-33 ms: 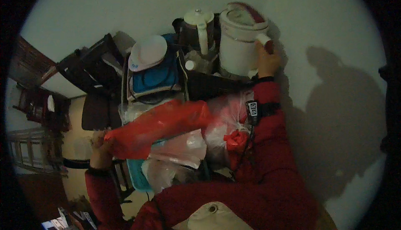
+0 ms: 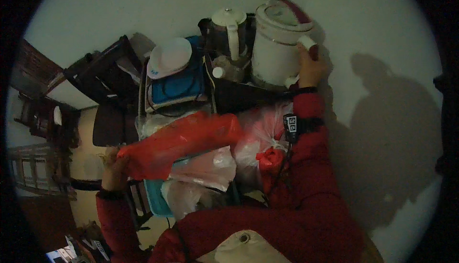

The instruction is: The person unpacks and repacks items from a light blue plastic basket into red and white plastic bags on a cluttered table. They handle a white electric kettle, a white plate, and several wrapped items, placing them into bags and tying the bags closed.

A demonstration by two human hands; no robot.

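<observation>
Since the earlier frame, the white lidded pot (image 2: 275, 55) has shifted slightly right, our right hand (image 2: 313, 69) going with it; our left hand (image 2: 114, 169) has barely changed place. Nearest us: a cloudy plastic bag (image 2: 189, 201) beside a turquoise container (image 2: 158, 200), then a pale pinkish bag (image 2: 205, 167). Our left hand is gripping the left end of a red plastic bag (image 2: 181, 141), stretched across the others. Right of it, a red knotted bundle (image 2: 272, 159) is by our right sleeve (image 2: 308, 160). Farther out, a white dish (image 2: 169, 58) rests on a blue item (image 2: 179, 88); a white-capped bottle (image 2: 229, 69) is just right. Our right hand is closed around the pot's side handle, near the wall (image 2: 382, 33). Behind the bottle, a cream-lidded pitcher (image 2: 229, 19) stands left of the pot.
</observation>
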